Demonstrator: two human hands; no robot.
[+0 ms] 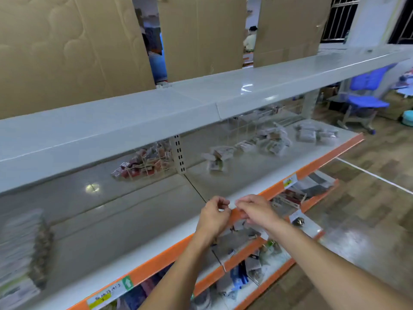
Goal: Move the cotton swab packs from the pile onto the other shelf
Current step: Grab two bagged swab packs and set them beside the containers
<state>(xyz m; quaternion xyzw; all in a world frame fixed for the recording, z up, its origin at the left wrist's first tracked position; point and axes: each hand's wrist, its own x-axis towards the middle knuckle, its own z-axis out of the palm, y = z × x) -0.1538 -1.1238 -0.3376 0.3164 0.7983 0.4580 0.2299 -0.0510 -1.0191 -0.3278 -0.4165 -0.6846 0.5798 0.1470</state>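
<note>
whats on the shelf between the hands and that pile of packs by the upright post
Nothing: in the head view the grey shelf is bare between the left hand, the right hand and the pile of packs.

Pile of small clear-wrapped cotton swab packs [271, 140], pale sticks with tan and white print, heaped loosely toward the back of the middle white metal shelf with orange front strip [324, 161], right bay. Packs lie at mixed angles, some overlapping. A smaller cluster of similar packs [218, 156] sits to the left of the heap, near the slotted upright; one pack lies just in front of it, tilted. Print blurred, unreadable.
</note>
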